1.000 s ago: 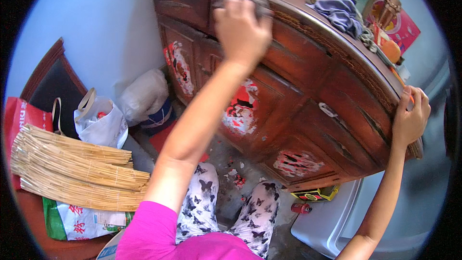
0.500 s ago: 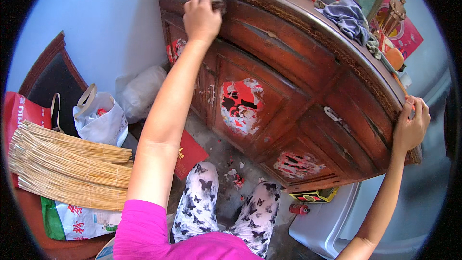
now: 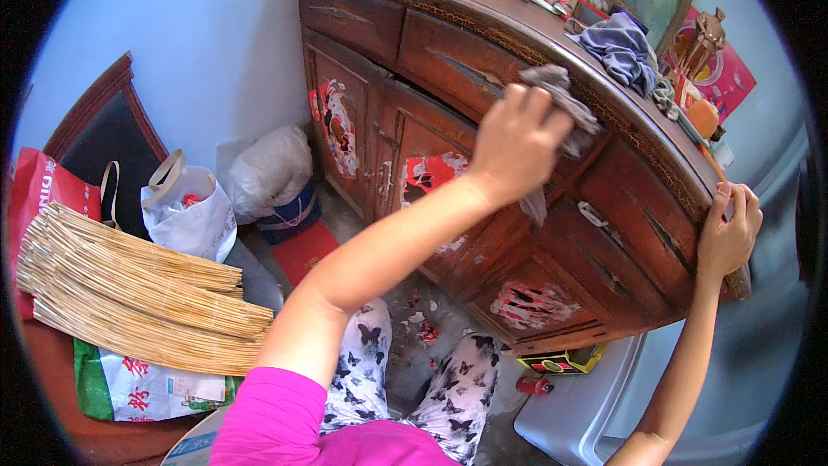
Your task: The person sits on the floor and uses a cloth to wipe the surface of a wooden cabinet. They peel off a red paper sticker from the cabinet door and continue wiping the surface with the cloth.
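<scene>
- Clutched in the left hand [image 3: 516, 148], a crumpled grey rag [image 3: 562, 97] is pressed against the upper front edge of the dark wooden cabinet [image 3: 483, 52], fingers closed around it so the cloth bears flat on the wood.
- Over at the right, the right hand [image 3: 726, 233] wraps its fingers over the cabinet's near corner, apparently to steady the body while leaning in.
- Drawers run along the cabinet's front, and below them the doors carry torn red paper cut-outs [image 3: 427, 174].
- On top, toward the far right, lie a bunched blue-grey cloth [image 3: 623, 45], small jars and a framed picture.
- Far left, a bundle of pale straw sticks [image 3: 129, 293] rests across a chair, beside a white bag [image 3: 191, 209] and a red bag [image 3: 43, 194].
</scene>
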Action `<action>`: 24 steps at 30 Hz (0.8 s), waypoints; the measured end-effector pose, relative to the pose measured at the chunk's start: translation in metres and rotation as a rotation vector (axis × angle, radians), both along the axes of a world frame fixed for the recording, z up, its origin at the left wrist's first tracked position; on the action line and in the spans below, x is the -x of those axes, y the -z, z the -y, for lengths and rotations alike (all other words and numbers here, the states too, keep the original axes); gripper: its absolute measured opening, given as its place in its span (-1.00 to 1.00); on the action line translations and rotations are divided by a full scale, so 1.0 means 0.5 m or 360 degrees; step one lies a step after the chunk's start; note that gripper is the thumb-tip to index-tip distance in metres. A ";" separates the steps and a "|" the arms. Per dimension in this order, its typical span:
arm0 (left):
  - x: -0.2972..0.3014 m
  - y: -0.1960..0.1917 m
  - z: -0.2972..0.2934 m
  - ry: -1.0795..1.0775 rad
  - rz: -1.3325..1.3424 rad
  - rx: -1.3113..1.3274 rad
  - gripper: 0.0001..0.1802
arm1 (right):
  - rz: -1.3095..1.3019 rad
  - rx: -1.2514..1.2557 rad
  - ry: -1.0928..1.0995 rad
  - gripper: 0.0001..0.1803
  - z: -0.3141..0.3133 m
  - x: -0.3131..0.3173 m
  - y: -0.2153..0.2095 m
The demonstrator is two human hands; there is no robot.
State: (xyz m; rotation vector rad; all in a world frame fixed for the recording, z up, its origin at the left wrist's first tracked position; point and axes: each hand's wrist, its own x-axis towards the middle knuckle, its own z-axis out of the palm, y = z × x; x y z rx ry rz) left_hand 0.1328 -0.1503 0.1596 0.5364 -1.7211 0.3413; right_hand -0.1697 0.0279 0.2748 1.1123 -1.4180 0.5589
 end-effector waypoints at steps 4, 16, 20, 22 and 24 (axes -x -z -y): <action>-0.110 -0.017 0.100 -0.0143 -0.0409 -0.0337 -0.55 | -0.0027 0.0004 -0.0067 -0.74 0.001 -0.015 -0.004; -0.223 0.004 0.268 -0.0345 -0.0909 -0.0651 -0.63 | -0.0058 0.0000 -0.0002 -0.77 0.004 -0.036 0.001; -0.066 -0.021 0.068 -0.0491 -0.0446 -0.0253 -0.67 | -0.0052 0.0008 -0.0007 -0.76 -0.001 -0.042 -0.006; -0.010 -0.009 -0.004 -0.0322 -0.0248 -0.0209 -0.69 | -0.0046 -0.0001 -0.0007 -0.75 0.010 -0.038 0.000; 0.041 0.013 -0.053 -0.0010 -0.0162 -0.0058 -0.64 | -0.0021 -0.0024 -0.0023 -0.75 0.010 -0.026 0.002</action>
